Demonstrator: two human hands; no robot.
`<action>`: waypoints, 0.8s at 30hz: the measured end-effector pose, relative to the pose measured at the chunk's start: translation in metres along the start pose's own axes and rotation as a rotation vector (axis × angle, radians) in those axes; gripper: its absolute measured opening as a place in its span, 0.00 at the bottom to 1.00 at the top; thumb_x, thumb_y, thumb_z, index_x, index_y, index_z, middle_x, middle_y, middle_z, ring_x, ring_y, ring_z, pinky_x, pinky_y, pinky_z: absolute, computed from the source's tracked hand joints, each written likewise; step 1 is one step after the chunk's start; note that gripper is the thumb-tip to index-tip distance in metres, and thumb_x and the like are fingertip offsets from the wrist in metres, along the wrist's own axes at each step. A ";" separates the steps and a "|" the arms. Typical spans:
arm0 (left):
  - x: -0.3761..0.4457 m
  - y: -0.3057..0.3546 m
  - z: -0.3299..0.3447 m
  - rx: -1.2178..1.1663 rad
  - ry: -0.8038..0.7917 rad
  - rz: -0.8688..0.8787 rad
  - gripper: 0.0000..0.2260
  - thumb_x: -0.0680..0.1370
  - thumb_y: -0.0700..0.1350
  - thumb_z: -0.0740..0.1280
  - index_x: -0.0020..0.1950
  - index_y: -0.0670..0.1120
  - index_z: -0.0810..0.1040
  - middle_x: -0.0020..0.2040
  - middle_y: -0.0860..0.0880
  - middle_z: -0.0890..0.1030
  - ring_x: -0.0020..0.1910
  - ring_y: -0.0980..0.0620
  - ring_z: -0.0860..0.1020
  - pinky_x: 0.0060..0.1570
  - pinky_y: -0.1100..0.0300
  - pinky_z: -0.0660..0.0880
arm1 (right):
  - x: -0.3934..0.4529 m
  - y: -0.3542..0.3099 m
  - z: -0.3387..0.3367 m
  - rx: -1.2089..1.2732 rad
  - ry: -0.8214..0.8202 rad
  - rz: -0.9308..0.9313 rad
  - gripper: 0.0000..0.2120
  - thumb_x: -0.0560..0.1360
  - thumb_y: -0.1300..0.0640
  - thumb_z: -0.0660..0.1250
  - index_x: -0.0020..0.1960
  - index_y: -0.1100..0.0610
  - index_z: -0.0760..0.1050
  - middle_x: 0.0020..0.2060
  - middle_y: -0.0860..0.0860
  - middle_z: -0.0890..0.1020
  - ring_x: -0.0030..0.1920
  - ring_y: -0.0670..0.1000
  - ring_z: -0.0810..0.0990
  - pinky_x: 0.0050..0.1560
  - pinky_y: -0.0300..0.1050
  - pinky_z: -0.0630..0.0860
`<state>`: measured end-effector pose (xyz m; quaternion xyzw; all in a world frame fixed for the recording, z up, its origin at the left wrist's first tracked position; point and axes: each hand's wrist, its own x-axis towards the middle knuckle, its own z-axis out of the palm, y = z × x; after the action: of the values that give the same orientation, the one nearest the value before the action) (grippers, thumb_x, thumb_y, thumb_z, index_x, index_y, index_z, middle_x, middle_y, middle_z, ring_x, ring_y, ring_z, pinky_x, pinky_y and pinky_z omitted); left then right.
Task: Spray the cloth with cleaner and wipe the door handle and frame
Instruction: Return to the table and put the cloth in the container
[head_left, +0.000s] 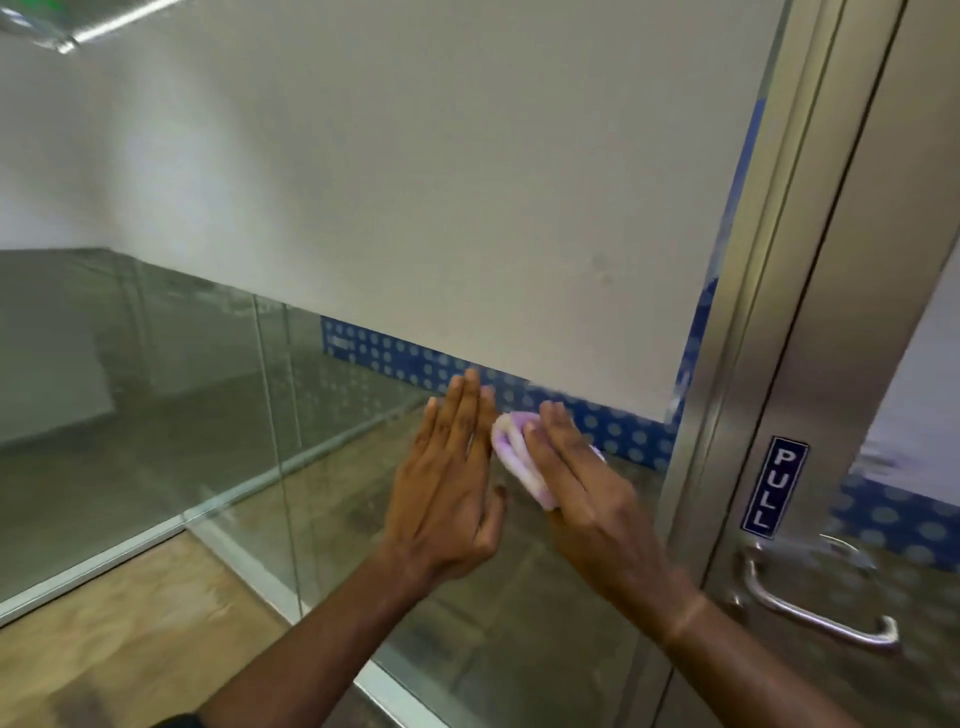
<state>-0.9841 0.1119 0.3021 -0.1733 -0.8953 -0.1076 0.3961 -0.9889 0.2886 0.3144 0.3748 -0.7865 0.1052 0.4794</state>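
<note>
Glass panel (519, 597): right hand (587, 488) presses folded cloth (511, 452), apparently flat.

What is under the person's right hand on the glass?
A folded pale purple cloth lies under the right hand, pressed flat against the glass panel. Its left end shows past the fingers; the rest is covered by the palm.

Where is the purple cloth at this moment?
In the head view the purple cloth sits under the right hand, pressed flat against the glass panel, just left of the metal door frame and beside the left hand.
</note>
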 end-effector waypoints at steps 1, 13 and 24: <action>-0.012 -0.003 -0.007 0.039 -0.017 -0.027 0.42 0.69 0.46 0.68 0.78 0.36 0.53 0.80 0.37 0.50 0.80 0.42 0.47 0.78 0.47 0.47 | -0.002 -0.005 0.002 0.020 -0.015 -0.033 0.18 0.83 0.63 0.50 0.67 0.69 0.70 0.65 0.68 0.72 0.66 0.63 0.72 0.53 0.60 0.79; -0.162 0.049 -0.104 0.359 -0.147 -0.490 0.35 0.80 0.62 0.47 0.80 0.41 0.43 0.81 0.41 0.43 0.80 0.48 0.39 0.78 0.50 0.43 | -0.018 -0.105 -0.005 0.430 -0.071 -0.227 0.18 0.78 0.71 0.56 0.66 0.71 0.70 0.66 0.67 0.72 0.67 0.63 0.72 0.58 0.60 0.76; -0.313 0.125 -0.230 0.650 -0.137 -0.933 0.38 0.80 0.64 0.49 0.80 0.41 0.42 0.80 0.41 0.41 0.79 0.48 0.38 0.77 0.55 0.34 | -0.051 -0.279 -0.032 0.921 -0.097 -0.454 0.33 0.67 0.72 0.73 0.70 0.67 0.67 0.69 0.62 0.71 0.70 0.58 0.70 0.68 0.52 0.69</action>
<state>-0.5841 0.0799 0.2274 0.3642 -0.8878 0.0212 0.2806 -0.7608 0.1360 0.2342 0.7127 -0.5788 0.3164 0.2385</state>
